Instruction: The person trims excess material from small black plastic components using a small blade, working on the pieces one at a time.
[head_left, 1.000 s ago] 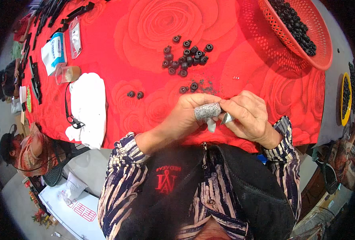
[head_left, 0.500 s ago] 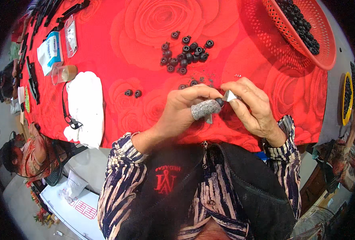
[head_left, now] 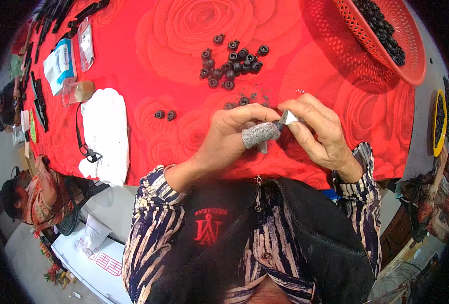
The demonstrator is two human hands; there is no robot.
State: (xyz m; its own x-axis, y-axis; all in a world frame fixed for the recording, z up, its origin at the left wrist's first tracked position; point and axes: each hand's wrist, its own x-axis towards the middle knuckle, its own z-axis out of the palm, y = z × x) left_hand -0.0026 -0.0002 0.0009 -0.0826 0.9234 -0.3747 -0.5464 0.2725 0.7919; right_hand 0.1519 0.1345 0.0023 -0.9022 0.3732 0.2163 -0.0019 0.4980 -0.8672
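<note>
Over the red tablecloth [head_left: 179, 147], my left hand [head_left: 219, 137] pinches a small black round part [head_left: 280, 124], mostly hidden by the fingers. A grey speckled wrap [head_left: 259, 136] covers my left thumb. Between thumb and fingers, my right hand [head_left: 323, 134] grips a small silver blade [head_left: 288, 118] with a bright triangular face, held against the black part. Just beyond my hands are a couple of black round parts [head_left: 243, 101] and dark crumbs [head_left: 257, 96]. Farther off, several more black knob-like parts [head_left: 233, 57] lie in a loose cluster. Two others [head_left: 171, 115] sit apart to the left.
A red perforated basket [head_left: 412, 66] of black parts stands at the far right. At left are a white cloth [head_left: 105, 137] with a black strap, a plastic cup [head_left: 77, 92] and a blue-white packet [head_left: 61, 66]. Another person [head_left: 34, 195] sits at lower left.
The blade in my right hand has shifted slightly left and covers more of the black part. My left thumb has moved a little. The tabletop appears shifted slightly left and up.
</note>
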